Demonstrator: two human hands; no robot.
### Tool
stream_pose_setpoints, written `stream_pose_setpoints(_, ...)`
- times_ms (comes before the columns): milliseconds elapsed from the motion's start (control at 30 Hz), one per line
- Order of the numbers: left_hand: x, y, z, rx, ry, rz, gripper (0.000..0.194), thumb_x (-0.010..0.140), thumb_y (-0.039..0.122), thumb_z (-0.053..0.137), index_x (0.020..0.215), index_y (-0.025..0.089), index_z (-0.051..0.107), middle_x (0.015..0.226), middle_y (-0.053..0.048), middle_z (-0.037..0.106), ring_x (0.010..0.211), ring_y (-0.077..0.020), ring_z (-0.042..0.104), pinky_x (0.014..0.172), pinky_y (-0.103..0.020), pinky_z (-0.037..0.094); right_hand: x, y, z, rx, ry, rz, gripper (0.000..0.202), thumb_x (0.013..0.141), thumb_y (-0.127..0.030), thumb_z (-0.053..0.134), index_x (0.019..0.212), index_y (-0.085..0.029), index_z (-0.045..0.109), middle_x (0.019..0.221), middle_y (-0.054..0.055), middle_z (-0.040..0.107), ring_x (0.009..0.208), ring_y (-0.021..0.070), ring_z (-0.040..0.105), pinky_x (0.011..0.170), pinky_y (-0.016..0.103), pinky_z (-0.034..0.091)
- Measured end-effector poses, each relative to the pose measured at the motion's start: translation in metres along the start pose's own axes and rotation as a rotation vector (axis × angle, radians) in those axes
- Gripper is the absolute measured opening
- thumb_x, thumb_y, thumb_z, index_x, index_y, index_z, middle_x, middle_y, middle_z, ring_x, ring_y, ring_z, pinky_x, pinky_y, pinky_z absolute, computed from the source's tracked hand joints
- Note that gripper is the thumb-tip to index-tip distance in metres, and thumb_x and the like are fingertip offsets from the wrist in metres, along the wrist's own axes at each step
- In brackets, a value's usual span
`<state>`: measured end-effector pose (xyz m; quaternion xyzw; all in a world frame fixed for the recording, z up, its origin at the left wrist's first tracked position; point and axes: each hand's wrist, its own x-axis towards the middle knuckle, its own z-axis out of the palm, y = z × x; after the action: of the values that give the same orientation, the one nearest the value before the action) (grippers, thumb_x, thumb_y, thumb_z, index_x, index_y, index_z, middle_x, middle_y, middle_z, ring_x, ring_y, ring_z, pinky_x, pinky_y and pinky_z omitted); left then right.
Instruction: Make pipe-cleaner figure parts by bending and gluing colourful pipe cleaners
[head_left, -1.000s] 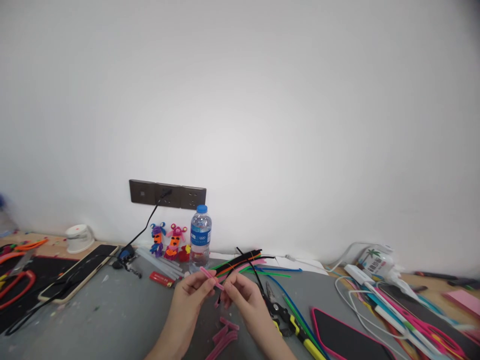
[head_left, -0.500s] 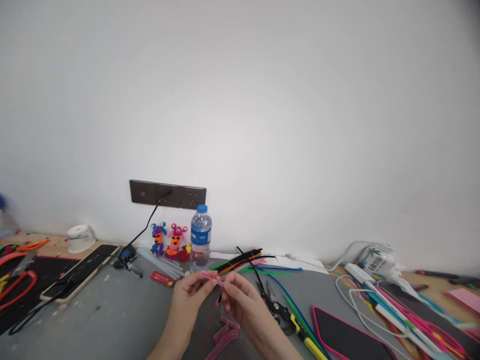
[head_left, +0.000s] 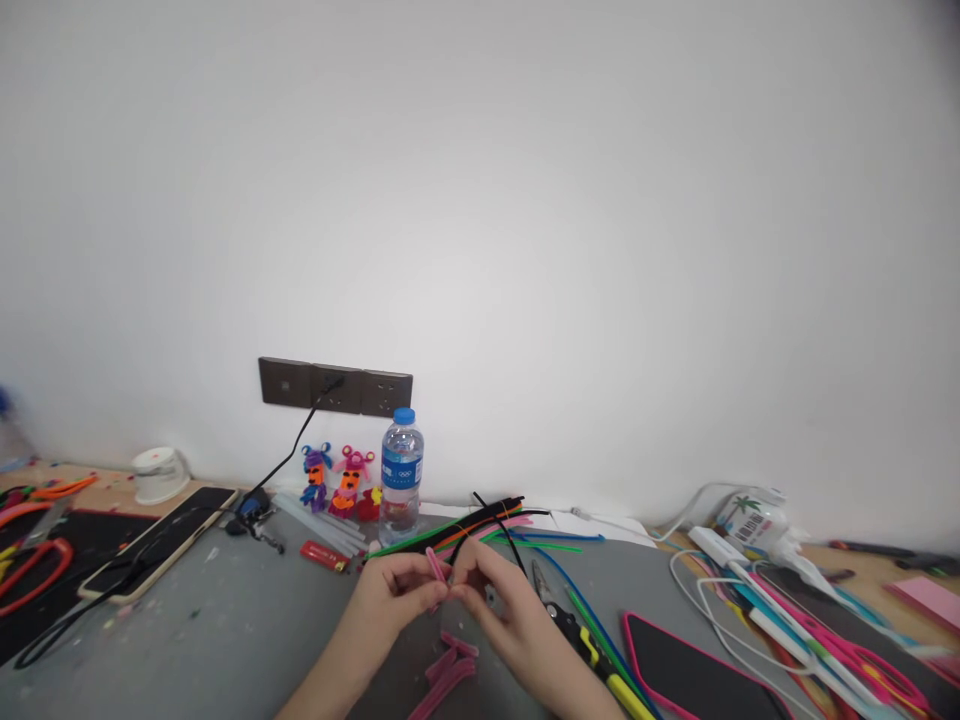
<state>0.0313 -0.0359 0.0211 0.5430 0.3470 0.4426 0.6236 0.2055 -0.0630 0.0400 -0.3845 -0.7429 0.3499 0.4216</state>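
Work on the pink strip (head_left: 435, 564) looks under way rather than finished: it is up off the grey mat (head_left: 195, 640), slanting between the fingertips of the 2 hands. The left hand (head_left: 384, 598) is nearly closed, thumb and forefinger pinching the strip, with a short end rising above the grip. The right hand (head_left: 501, 604) curls in close, its thumb tip meeting the left thumb; its fingers are bent with little gap at the tips, but whether they grip the strip's lower end is not clear. Any bend or join made there is likewise hidden.

Below the hands, at least 3 loose pink pieces (head_left: 450, 678) lie on the mat, separate from the held strip, so they seem to be left over for handling. By the wall, 2 small figures (head_left: 316, 480) stand upright beside a bottle (head_left: 402, 475) and look complete. The bundle of coloured stems (head_left: 487, 516) lies behind the hands, and pliers (head_left: 586, 645) rest beside the right wrist, neither of them held.
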Motion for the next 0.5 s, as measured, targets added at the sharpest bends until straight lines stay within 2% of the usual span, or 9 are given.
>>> stream_pose_setpoints(100,-0.004,0.003,0.003,-0.133,-0.012,-0.062,0.025,0.064,0.033,0.084,0.079,0.016,0.073,0.067,-0.002,0.073,0.061,-0.0126,0.060,0.062,-0.020,0.043,-0.001,-0.003,-0.008,0.101,-0.039,0.073,0.020,0.094,-0.033,0.053,0.078,-0.020,0.052,0.076,-0.001,0.048,0.070,0.0147,0.044,0.066,0.025,0.035)
stream_pose_setpoints(233,-0.006,0.006,0.006,-0.218,-0.044,-0.070,0.028,0.061,0.030,0.087,0.073,0.016,0.065,0.061,0.002,0.071,0.056,-0.0094,0.057,0.059,-0.017,0.040,0.000,0.000,-0.008,0.247,-0.061,0.142,0.023,0.090,-0.038,0.059,0.079,-0.018,0.056,0.075,-0.001,0.051,0.069,0.0144,0.045,0.065,0.025,0.036)
stream_pose_setpoints(500,-0.006,-0.008,0.004,-0.293,-0.208,-0.133,0.032,0.058,0.027,0.089,0.070,0.014,0.064,0.064,-0.002,0.073,0.061,-0.0144,0.065,0.062,-0.022,0.046,0.001,0.006,-0.004,0.671,-0.217,0.200,0.028,0.080,-0.037,0.073,0.087,-0.018,0.053,0.074,-0.001,0.056,0.060,0.0101,0.045,0.060,0.024,0.036)
